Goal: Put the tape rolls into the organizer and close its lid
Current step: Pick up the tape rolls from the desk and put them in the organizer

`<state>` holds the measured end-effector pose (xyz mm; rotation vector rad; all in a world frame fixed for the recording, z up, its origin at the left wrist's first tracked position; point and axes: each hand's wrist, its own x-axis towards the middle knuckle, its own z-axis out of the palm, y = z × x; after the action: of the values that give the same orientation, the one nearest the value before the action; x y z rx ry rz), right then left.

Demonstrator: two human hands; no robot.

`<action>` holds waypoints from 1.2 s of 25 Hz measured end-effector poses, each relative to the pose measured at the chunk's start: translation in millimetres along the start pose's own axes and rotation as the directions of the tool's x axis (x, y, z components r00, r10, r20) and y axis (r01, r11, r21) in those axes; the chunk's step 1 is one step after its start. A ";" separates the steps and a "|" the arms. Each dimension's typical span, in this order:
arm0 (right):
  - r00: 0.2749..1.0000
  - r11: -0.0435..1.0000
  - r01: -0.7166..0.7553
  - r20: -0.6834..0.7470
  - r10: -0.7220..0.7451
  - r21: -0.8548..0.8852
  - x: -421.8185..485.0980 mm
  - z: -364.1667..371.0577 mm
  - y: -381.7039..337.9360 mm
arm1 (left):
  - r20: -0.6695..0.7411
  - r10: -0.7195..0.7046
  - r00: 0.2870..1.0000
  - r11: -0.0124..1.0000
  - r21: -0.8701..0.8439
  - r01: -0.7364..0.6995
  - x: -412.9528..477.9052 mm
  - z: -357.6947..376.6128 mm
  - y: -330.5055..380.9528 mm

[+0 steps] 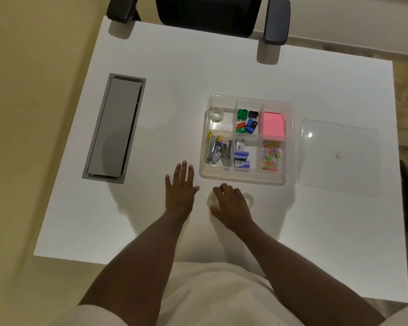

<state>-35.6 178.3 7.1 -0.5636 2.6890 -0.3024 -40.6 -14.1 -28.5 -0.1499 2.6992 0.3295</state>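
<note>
In the head view, the right hand (231, 203) at lower centre curls its fingers over two tape rolls (213, 200) on the table (222, 67), though an actual grip cannot be told. The left hand (179, 187) lies flat beside it, fingers spread. A third roll (217, 113) sits in the top-left compartment of the open organizer (245, 180) at centre, its lid (339, 158) lying to the right.

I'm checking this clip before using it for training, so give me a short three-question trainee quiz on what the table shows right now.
1. True or false: the clear lid is already on the organizer.
2. Which compartment holds the tape roll in the organizer? A) far left B) far right C) near middle
3. Fill in: the right hand rests over tape rolls on the table, just in front of the organizer's ____ edge.

Key
1. False: it lies flat on the table, right of the organizer.
2. A; the pink notes fill the far right one.
3. Near. The left hand lies open and flat beside it, holding nothing.
</note>
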 end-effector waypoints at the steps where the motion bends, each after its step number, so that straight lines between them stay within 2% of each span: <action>1: 1.000 1.000 0.014 -0.022 -0.014 0.011 1.5 -3.3 -0.5 | -0.004 0.000 1.000 1.000 0.008 0.000 0.2 0.9 0.5; 8: 0.983 0.989 0.109 -0.160 -0.093 0.097 38.4 -48.5 -2.1 | -0.073 0.016 0.997 0.999 0.040 -0.013 -2.8 8.3 -3.0; 11: 0.950 0.993 0.077 -0.308 -0.045 0.090 85.3 -87.6 8.6 | -0.090 0.029 0.996 0.999 0.038 -0.026 -5.5 8.9 -4.5; 14: 0.931 0.999 -0.009 -0.365 0.026 0.048 134.9 -124.0 26.2 | -0.102 0.025 0.994 0.999 0.046 -0.021 -6.1 7.1 -4.9; 17: 0.940 0.996 -0.060 -0.341 0.033 -0.071 174.7 -141.6 44.4 | -0.093 0.029 0.995 0.998 0.056 -0.024 -5.6 7.4 -6.5; 20: 0.966 0.976 -0.094 -0.256 0.041 -0.196 204.2 -145.6 53.1 | -0.099 0.038 0.994 0.998 0.050 -0.033 -6.4 7.9 -8.4; 24: 0.989 0.938 -0.068 -0.148 0.019 -0.341 229.4 -139.1 56.8 | -0.083 0.038 0.996 0.997 0.064 -0.033 -4.5 11.3 -10.9; 30: 0.991 0.893 -0.081 -0.133 0.024 -0.442 242.5 -131.8 55.4 | -0.081 0.046 0.996 0.997 0.067 -0.041 -4.5 13.7 -14.2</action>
<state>-313.5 142.6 34.5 -0.6139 2.9001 0.3215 -29.0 -24.1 -41.7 -0.0876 2.7944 0.2523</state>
